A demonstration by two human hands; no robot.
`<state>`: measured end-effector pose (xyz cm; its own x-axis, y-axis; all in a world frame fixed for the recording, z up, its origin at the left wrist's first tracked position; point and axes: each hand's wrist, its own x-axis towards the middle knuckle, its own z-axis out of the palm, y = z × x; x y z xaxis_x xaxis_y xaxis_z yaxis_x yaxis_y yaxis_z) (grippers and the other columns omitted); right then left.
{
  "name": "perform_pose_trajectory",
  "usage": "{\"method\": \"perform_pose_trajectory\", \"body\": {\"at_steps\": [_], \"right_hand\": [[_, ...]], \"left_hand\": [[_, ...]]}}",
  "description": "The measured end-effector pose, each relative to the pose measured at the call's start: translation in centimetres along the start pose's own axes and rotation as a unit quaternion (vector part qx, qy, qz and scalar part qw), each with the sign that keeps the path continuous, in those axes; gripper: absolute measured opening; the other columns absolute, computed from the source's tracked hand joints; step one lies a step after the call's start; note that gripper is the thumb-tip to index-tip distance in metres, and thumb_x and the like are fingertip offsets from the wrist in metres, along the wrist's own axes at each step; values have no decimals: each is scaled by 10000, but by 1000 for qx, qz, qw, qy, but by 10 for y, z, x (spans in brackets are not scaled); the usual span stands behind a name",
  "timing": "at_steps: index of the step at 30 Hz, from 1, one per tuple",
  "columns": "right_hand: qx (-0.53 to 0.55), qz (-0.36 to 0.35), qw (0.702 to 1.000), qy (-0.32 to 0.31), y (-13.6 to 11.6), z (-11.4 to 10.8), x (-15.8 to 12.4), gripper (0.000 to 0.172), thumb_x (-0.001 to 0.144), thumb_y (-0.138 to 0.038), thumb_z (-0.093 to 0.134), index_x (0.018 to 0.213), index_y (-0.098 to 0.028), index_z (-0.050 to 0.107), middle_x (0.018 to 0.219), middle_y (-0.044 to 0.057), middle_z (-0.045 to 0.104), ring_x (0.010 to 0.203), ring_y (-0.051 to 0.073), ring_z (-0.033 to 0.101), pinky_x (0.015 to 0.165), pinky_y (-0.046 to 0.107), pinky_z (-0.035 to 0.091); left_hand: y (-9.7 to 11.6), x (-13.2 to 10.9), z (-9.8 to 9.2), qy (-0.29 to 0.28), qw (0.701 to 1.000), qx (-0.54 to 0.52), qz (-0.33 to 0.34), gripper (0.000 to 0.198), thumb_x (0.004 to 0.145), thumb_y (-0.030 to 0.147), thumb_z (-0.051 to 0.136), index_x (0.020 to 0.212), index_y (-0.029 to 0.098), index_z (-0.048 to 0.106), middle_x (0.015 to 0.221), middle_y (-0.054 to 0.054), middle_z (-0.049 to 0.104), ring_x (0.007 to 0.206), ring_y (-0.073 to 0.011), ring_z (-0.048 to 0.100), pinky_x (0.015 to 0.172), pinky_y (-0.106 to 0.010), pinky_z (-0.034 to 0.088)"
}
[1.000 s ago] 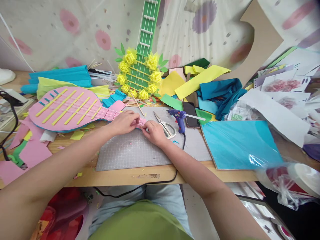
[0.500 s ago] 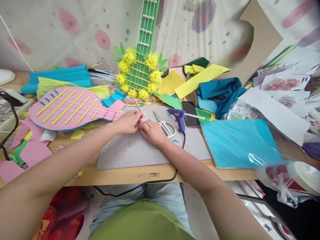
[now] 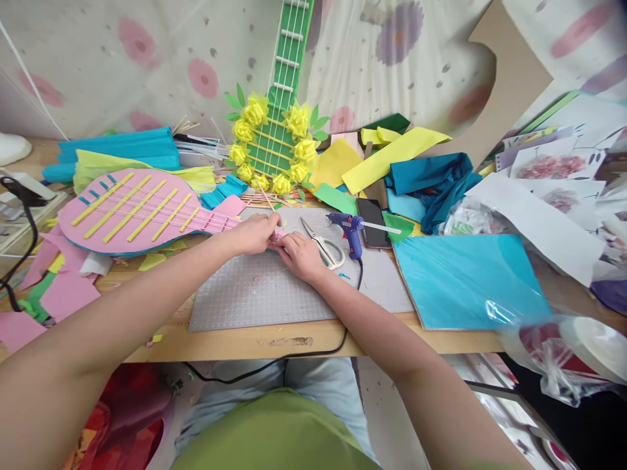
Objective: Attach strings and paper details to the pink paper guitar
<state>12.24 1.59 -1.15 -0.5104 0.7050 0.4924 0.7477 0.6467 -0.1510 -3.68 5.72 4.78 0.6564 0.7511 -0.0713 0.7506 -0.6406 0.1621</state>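
A pink cardboard lute (image 3: 122, 228), with yellow strips and pink strings, lies on the left of the table, its neck running right into my hands. My left hand (image 3: 258, 234) is closed over the neck near its end, and a thin wooden stick (image 3: 265, 195) sticks up from its fingers. Beside it, my right hand (image 3: 300, 256) has its fingers closed on the tip of the neck. What the fingertips press on is mostly hidden. White-handled scissors (image 3: 329, 253) lie just right of my right hand, on the grey cutting mat (image 3: 245, 300).
A purple glue gun (image 3: 351, 234) with a glue stick in it lies beside a phone (image 3: 373, 222); its cord drops over the table edge. Behind stands a green stringed craft instrument (image 3: 268, 147) with yellow flowers. Blue sheets (image 3: 475, 281) lie right, pink scraps (image 3: 68, 294) left.
My left hand has shifted slightly and turned, its thumb side raised. The stick has moved with it and shows less of its lower end. My right hand stays nearly in place.
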Motion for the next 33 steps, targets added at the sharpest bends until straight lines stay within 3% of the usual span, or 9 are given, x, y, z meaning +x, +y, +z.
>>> {"method": "perform_pose_trajectory", "body": {"at_steps": [12,21,27,33], "right_hand": [[45,49,998,-10,0,0,-1,165,877,-259,444,861,-170,582,827,76,639,814,179,566,686,280,398],[17,38,998,-36,-4,-7,2,143,869,-234,455,863,-163,579,842,83,650,824,187,575,683,279,394],[0,31,998,-58,-3,-12,6,151,874,-234,449,872,-159,579,848,86,651,819,182,576,688,277,395],[-16,29,998,-53,-4,-12,4,161,877,-248,449,867,-157,580,838,83,652,808,185,576,666,277,388]], "left_hand": [[-3,0,3,22,1000,-17,15,400,730,236,578,1086,149,417,858,-71,642,926,-227,589,758,-294,413],[-9,-6,-6,20,997,-46,52,464,659,165,556,1105,160,428,885,-25,667,929,-204,590,772,-281,408],[-14,-3,-3,16,998,-5,65,317,703,181,525,1018,192,496,839,-13,658,907,-195,581,760,-279,399],[-13,3,-1,9,997,42,66,355,702,251,564,1044,192,490,855,-46,634,883,-209,586,766,-288,395]]}}
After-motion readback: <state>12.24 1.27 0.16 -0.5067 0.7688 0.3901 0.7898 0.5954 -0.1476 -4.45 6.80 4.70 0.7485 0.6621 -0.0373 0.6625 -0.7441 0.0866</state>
